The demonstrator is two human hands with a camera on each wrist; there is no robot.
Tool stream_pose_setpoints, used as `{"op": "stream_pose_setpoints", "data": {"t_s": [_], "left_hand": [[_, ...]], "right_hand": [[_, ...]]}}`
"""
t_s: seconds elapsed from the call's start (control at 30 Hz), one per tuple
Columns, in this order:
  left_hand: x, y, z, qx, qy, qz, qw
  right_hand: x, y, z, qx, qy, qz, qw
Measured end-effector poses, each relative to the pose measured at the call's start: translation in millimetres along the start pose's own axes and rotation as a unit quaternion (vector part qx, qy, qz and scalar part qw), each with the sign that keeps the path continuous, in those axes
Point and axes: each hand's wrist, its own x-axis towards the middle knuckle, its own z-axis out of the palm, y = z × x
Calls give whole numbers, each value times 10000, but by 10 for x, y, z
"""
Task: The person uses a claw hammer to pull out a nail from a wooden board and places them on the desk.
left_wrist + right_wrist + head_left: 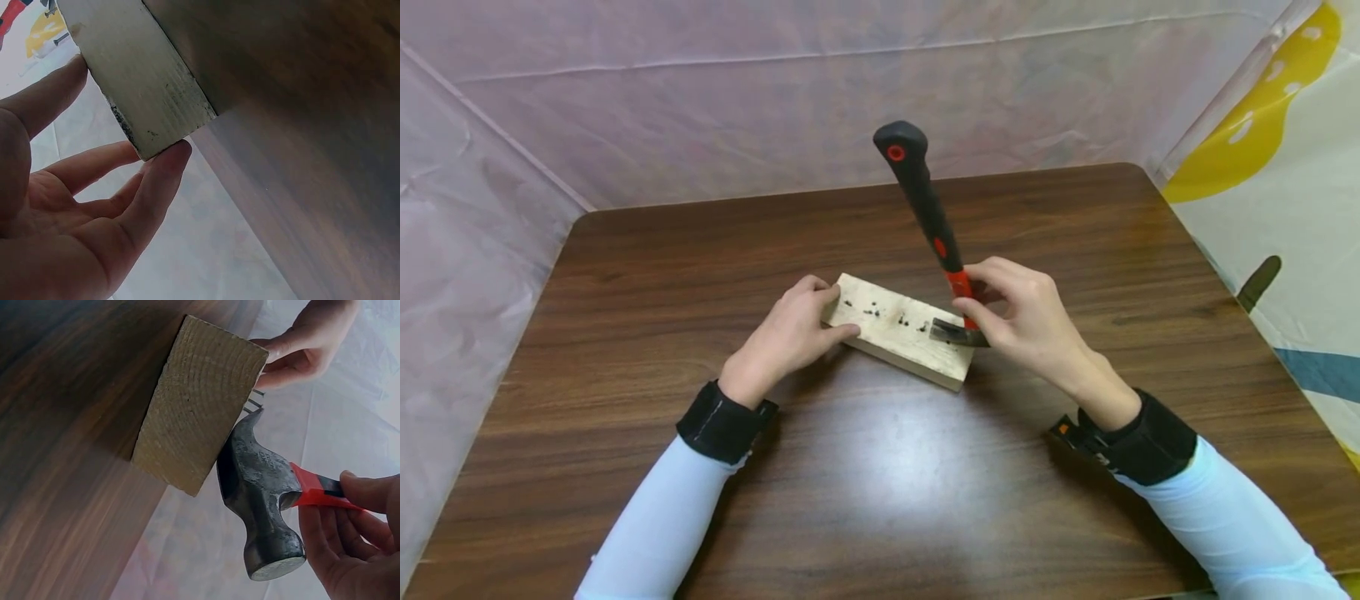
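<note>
A pale wooden block (891,329) lies slantwise on the table, with several dark nails (253,402) standing out of its top face. My left hand (793,329) grips the block's left end, thumb on the near side and fingers round the far corner. A claw hammer (928,208) with a black and red handle stands head down on the block's right end. Its claw (247,425) lies against the top face beside the nails, and the handle points up and away. My right hand (1026,317) pinches the red neck just above the head.
The brown wood-grain table (715,242) runs out on all sides of the block. Pale sheeting (820,108) hangs behind its back edge, and a patterned cloth (1292,250) hangs along the right. Black straps (1150,437) circle both wrists.
</note>
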Motion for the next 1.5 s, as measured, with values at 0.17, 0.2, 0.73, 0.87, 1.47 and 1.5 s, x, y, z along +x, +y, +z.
{"op": "stream_pose_setpoints", "data": {"t_s": [0.17,0.2,0.73,0.87,1.47,1.5], "left_hand": [[0,-5,-1,9,37,34,10000],[1,-6,0,12,40,43,10000],[12,-9,26,2,102,47,9999],[17,-10,28,-17,133,66,9999],[21,-2,2,-66,46,-19,10000],[26,1,2,-71,34,-27,10000]], "right_hand": [[25,-15,42,104,-21,-34,9999],[28,-18,51,127,-21,-27,9999],[75,-29,136,289,131,107,9994],[67,-26,133,310,210,168,9992],[127,-334,-61,459,222,12,9987],[105,-282,-53,469,228,37,9986]]}}
